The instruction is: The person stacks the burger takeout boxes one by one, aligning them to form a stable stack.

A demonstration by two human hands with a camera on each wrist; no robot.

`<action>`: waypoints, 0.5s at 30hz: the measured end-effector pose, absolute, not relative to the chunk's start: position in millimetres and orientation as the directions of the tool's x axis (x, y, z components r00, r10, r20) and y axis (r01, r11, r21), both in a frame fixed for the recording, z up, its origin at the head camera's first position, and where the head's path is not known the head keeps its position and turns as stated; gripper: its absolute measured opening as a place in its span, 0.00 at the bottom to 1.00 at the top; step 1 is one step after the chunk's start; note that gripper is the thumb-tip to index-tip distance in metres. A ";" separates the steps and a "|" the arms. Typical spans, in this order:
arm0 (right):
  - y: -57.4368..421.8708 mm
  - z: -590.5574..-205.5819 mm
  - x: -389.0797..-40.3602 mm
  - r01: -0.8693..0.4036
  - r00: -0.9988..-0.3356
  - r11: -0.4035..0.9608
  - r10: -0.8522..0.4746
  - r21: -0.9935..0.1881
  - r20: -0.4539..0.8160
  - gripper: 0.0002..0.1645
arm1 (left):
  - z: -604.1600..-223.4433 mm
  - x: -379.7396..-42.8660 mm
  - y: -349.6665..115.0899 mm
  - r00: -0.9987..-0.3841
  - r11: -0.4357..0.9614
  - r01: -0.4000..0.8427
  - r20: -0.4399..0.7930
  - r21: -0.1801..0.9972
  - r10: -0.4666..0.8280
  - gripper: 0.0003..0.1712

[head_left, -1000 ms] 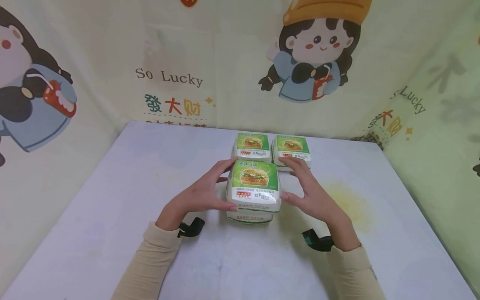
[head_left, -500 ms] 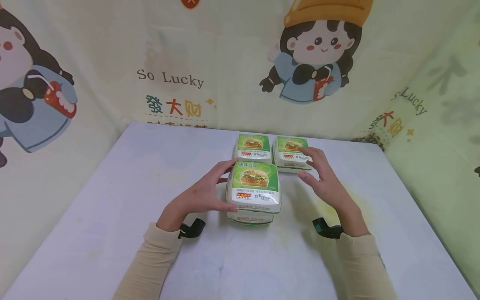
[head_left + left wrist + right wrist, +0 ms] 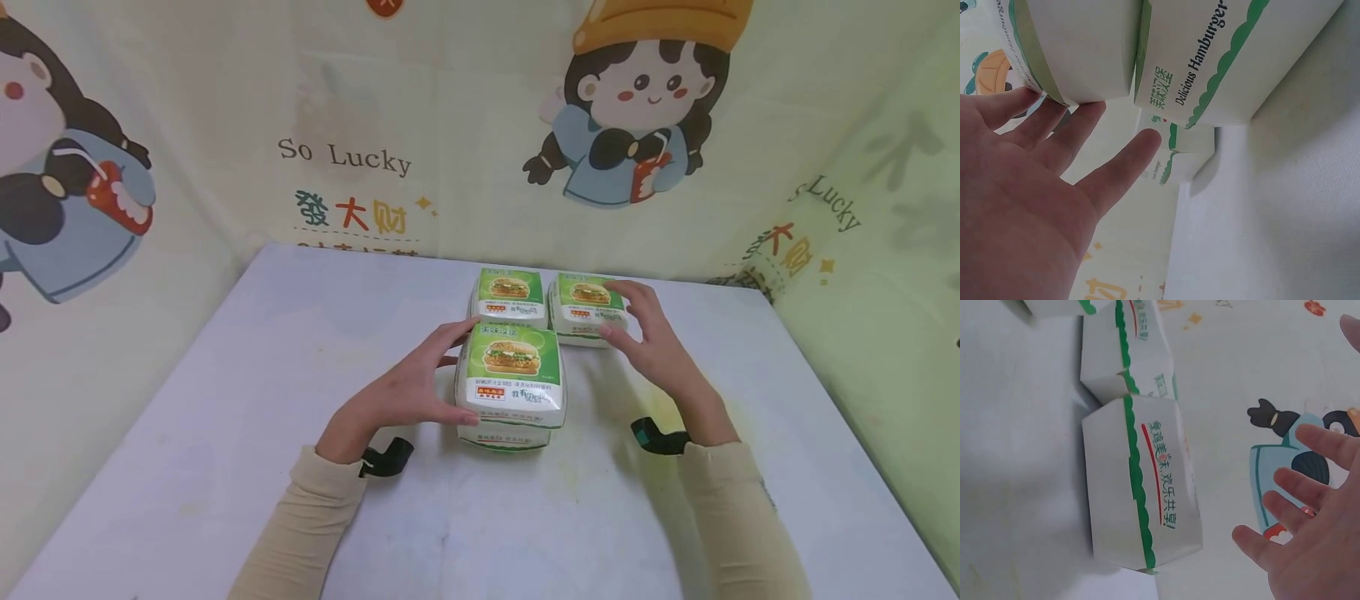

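the pale backdrop [image 3: 465,167], printed with cartoon figures [image 3: 592,171], fills the top of the head view as it did a second ago, and the white table [image 3: 570,533] below it is unchanged too. the left sleeve [image 3: 300,525] lies where it lay; the right sleeve [image 3: 742,525] has swung outward and farther forward.

the biggest difference is the right hand [image 3: 660,346]. a second ago it was at the right side of the front stack; half a second ago it was away from the stack; now it is raised by the right side of the rear right box [image 3: 581,312]. its fingers are spread wide and hold nothing, and the right wrist view shows a gap between fingertips and box.

the left hand [image 3: 397,387] has stayed along the left side of the front stack, thumb and fingers wide apart, fingertips at the edge of the upper front box [image 3: 512,375]. whether the thumb touches anything i cannot tell.

the upper front box sits on the lower front box [image 3: 502,435], as before. behind them the rear left box [image 3: 510,293] and the rear right box stand side by side on the table, neither shifted. smallest are the black wrist pieces [image 3: 387,458], one below each wrist, the right one carried along with its arm.
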State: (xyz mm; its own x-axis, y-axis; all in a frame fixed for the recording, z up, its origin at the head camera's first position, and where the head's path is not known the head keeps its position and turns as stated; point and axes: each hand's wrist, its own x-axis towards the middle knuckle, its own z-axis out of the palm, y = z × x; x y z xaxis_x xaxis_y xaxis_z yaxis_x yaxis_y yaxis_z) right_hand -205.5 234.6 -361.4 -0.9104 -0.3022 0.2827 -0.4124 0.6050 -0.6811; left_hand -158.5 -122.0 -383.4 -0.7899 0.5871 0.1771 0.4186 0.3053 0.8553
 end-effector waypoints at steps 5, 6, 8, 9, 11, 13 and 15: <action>238.9 -361.7 -214.3 -0.388 -0.921 0.627 -0.287 -0.675 0.262 0.38 | -383.3 -157.7 -121.7 -0.790 0.311 0.417 0.172 0.854 0.588 0.68; 239.7 -361.8 -215.7 -0.382 -0.924 0.633 -0.283 -0.673 0.259 0.38 | -383.3 -157.6 -121.7 -0.790 0.309 0.416 0.172 0.855 0.588 0.68; 241.0 -361.5 -218.1 -0.373 -0.928 0.640 -0.275 -0.672 0.253 0.38 | -383.0 -157.0 -121.7 -0.791 0.307 0.414 0.172 0.857 0.588 0.68; 241.7 -361.2 -219.2 -0.366 -0.930 0.644 -0.270 -0.672 0.248 0.39 | -382.8 -156.8 -121.7 -0.791 0.305 0.414 0.173 0.858 0.587 0.68; 243.0 -361.4 -221.9 -0.353 -0.935 0.654 -0.261 -0.669 0.239 0.39 | -382.6 -156.6 -121.5 -0.792 0.304 0.412 0.173 0.859 0.585 0.68; 244.4 -361.5 -224.9 -0.340 -0.940 0.665 -0.254 -0.665 0.227 0.40 | -382.3 -156.5 -121.4 -0.793 0.305 0.412 0.173 0.859 0.584 0.67; 245.9 -361.6 -228.5 -0.326 -0.945 0.677 -0.250 -0.660 0.210 0.41 | -382.1 -156.7 -121.4 -0.794 0.307 0.413 0.173 0.857 0.583 0.67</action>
State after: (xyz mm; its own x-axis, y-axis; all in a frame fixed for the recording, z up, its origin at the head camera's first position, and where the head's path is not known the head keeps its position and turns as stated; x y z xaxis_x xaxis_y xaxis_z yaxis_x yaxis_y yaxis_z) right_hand -228.5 245.9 -361.6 -0.9452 -0.2498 0.2102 -0.3257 0.6770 -0.6600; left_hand -156.7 -121.4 -382.1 -0.7935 0.5833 0.1735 0.4131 0.3069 0.8574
